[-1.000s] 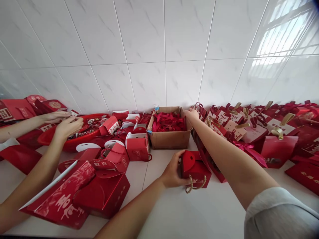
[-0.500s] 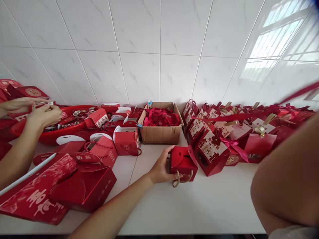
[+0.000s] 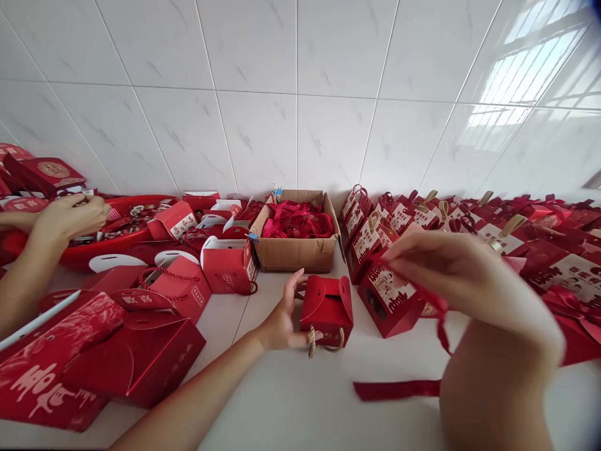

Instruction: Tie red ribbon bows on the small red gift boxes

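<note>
A small red gift box (image 3: 327, 307) with a folded-over top and a twisted tan rope handle (image 3: 313, 341) stands upright in front of me. Beside its left side is my left hand (image 3: 278, 321), fingers and thumb spread. The thumb reaches the lower front corner near the rope, and a gap shows between palm and box. My right hand (image 3: 451, 266), raised at the right and blurred by motion, pinches a dark red ribbon (image 3: 399, 389). The ribbon trails under the wrist, one end hanging over the white table. Part of it is hidden behind the hand and forearm.
A cardboard box (image 3: 297, 254) of red ribbons stands by the tiled wall. Finished-looking red boxes (image 3: 392, 294) crowd the right; opened ones (image 3: 136, 357) lie left. Beyond them, a co-worker's hands (image 3: 70, 216) are over a red basin (image 3: 136, 238) of small packets.
My right hand has come into view from the right, bringing the ribbon down and across. My left hand's fingers have loosened from the red box. The co-worker's hands have shifted slightly.
</note>
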The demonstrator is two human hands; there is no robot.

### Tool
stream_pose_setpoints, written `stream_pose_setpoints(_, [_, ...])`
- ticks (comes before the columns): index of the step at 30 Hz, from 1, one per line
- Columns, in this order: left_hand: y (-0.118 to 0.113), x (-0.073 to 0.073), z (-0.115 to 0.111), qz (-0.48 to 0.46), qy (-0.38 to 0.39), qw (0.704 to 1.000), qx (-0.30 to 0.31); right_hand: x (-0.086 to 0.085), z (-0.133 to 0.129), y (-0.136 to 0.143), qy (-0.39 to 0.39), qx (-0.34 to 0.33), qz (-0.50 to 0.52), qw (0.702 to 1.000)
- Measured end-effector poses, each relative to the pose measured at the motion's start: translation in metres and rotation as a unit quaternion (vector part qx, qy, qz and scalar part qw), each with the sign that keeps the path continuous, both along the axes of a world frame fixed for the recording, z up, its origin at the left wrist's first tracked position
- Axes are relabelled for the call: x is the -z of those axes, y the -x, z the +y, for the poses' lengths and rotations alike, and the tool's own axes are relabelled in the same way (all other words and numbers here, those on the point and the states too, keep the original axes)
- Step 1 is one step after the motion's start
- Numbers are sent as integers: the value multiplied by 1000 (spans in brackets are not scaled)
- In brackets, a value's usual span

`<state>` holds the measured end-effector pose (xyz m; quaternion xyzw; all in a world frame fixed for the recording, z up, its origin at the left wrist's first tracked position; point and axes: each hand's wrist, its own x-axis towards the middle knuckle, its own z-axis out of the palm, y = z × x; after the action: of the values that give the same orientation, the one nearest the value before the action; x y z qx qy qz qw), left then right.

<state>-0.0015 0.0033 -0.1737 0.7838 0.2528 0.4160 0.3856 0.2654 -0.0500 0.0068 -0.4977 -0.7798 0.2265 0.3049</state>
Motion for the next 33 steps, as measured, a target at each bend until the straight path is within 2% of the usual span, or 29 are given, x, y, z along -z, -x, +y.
stream_pose_setpoints(4, [1, -4, 1, 15, 9, 1000, -2, 9, 28, 19, 89, -80, -34, 992])
stream_pose_setpoints(8, [0, -3, 0, 22, 25, 999, 11, 22, 48, 25, 149, -109, -92, 979])
stream_pose_setpoints(16, [1, -2, 1, 43, -4, 999, 11, 28, 51, 32, 170, -93, -128, 973])
stream_pose_setpoints(19, [-1, -5, 1, 47, 14, 998, 38, 27, 53, 32, 173, -76, -142, 972])
stream_pose_setpoints(21, [0, -9, 0, 59, -4, 997, 46, 27, 53, 32, 174, -72, -148, 971])
stream_pose_setpoints(25, [9, -29, -6, 188, -85, 978, 18, 27, 53, 34, 169, -80, -156, 970])
stream_pose_setpoints(27, [14, -43, -10, 239, -74, 968, 36, 28, 53, 35, 148, -89, -166, 971])
stream_pose_setpoints(30, [13, -65, -13, 235, -50, 968, 65, 31, 54, 37, 114, -92, -184, 972])
stream_pose_setpoints(31, [10, -73, -13, 235, -46, 970, 50, 32, 55, 38, 108, -89, -187, 972])
stream_pose_setpoints(33, [-1, -88, -11, 262, -43, 964, -24, 33, 55, 40, 106, -84, -190, 972])
